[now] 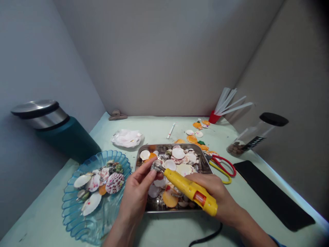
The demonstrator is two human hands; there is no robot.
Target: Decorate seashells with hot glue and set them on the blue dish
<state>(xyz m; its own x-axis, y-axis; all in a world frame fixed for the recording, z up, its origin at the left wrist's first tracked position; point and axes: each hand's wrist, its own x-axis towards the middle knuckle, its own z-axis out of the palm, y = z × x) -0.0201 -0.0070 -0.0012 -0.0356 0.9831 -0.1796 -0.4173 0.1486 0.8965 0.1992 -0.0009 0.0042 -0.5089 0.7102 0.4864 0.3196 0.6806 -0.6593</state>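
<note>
A small grey shell (pixel 155 166) is pinched between the thumb and fingers of a person's left hand (pixel 140 187), held above a metal tray (pixel 177 211). The right hand (pixel 213 187) closes around a yellow tool (pixel 189 187), its metal tip at the shell; whether the two touch is hard to tell. A black cord (pixel 208 237) runs across the pale green surface (pixel 154 125) below the right wrist.

Under both hands, the tray holds a heap of assorted shells (pixel 178 153), white, orange and speckled. At left, a scalloped blue plate (pixel 109 214) carries more shells (pixel 114 183), near a tilted-looking teal bottle (pixel 68 142) with a metal cap. Behind the tray lie a crumpled white bag (pixel 127 138) and a slim white stick (pixel 171 130), with a brown object (pixel 118 115) at the back left corner.

To the right, orange and white shell pieces (pixel 192 139) spread toward a red cup (pixel 214 118) of translucent sticks (pixel 225 100). Red and yellow handles (pixel 229 165) extend beside the tray's right edge, near a clear jar (pixel 247 139) with a black lid and a long, flat black object (pixel 273 195).
</note>
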